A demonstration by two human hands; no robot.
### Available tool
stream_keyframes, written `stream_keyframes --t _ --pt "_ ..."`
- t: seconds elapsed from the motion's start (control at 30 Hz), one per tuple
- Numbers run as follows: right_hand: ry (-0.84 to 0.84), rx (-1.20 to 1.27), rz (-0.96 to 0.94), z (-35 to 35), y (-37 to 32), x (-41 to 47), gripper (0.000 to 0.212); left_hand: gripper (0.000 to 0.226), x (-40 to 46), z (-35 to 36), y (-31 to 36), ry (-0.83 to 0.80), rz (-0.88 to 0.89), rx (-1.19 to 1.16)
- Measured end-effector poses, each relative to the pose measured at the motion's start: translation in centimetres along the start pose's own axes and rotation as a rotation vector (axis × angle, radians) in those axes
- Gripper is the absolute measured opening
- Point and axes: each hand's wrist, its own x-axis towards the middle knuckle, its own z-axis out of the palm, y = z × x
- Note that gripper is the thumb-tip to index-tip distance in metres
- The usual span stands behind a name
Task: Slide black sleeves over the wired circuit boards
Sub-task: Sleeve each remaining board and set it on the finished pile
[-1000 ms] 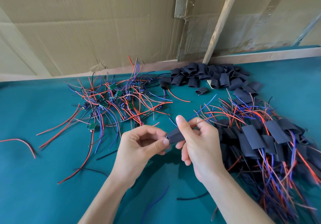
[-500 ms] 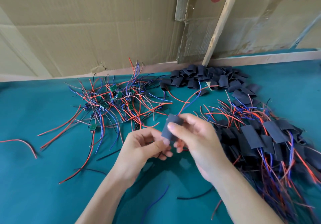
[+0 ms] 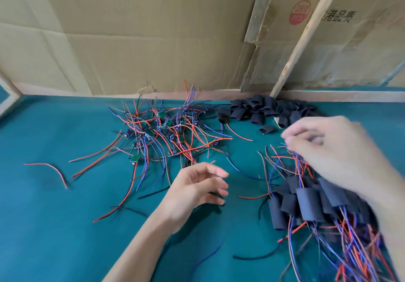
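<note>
**Both hands free over the teal bench, finished pile to the right**

Left hand hovers low at centre, palm turned inward, fingers loosely spread and relaxed, gripping nothing; right hand is up and to the right, blurred, fingers bent above the top of the sleeved pile; whether it pinches a wire there I cannot tell, the blur hides it.

The bare wired circuit boards lie in a tangle at far centre-left, small green boards among red, blue and black leads, well apart from the left hand; the empty black sleeves sit heaped at the far edge, just right of that tangle, against the foot of the wooden batten; one sleeve lies alone just near of the heap.

The sleeved boards fill the near right, black tubes stacked over one another with their wires trailing toward the near edge, partly under the right forearm.

Loose strays on the teal table: a single red wire far out to the left; a black offcut near centre; a blue strand beside the left forearm.

Cardboard panels stand behind the bench along the far side.
</note>
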Motion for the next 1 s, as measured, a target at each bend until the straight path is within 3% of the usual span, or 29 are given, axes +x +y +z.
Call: stream_keyframes --t 0.13,0.23,0.4,0.53,0.63,0.7,0.83,1.0 --pt "-0.408 -0.196 -0.1 9.0 -3.5 3.8 0.017 0.018 0.2 -0.2 -0.1 0.069 0.011 -0.025" --pt "-0.324 -0.268 0.012 13.1 -3.6 5.5 0.022 0.015 0.4 -0.4 -0.3 0.116 0.038 -0.014" --pt "-0.283 -0.071 0.228 14.6 -2.2 7.0 0.043 0.017 0.9 -0.8 -0.4 0.133 0.041 -0.003" --pt "-0.302 -0.018 0.187 14.7 -1.2 7.5 0.022 0.014 0.8 -0.7 -0.5 0.127 0.03 0.004" --pt "-0.304 0.038 0.15 14.7 -1.5 7.7 0.019 0.015 0.8 -0.7 -0.5 0.131 0.023 -0.003" --pt "-0.281 0.159 0.148 14.1 -1.9 7.6 0.023 0.015 0.8 -0.8 -0.5 0.137 0.025 -0.015" --pt "-0.28 0.652 0.244 11.7 -3.1 4.8 0.024 0.014 1.1 -0.8 -0.6 0.204 0.034 -0.05" --pt "-0.219 0.809 0.16 10.7 -4.5 -2.1 0.019 0.033 1.0 -0.4 0.0 0.155 -0.004 -0.171"
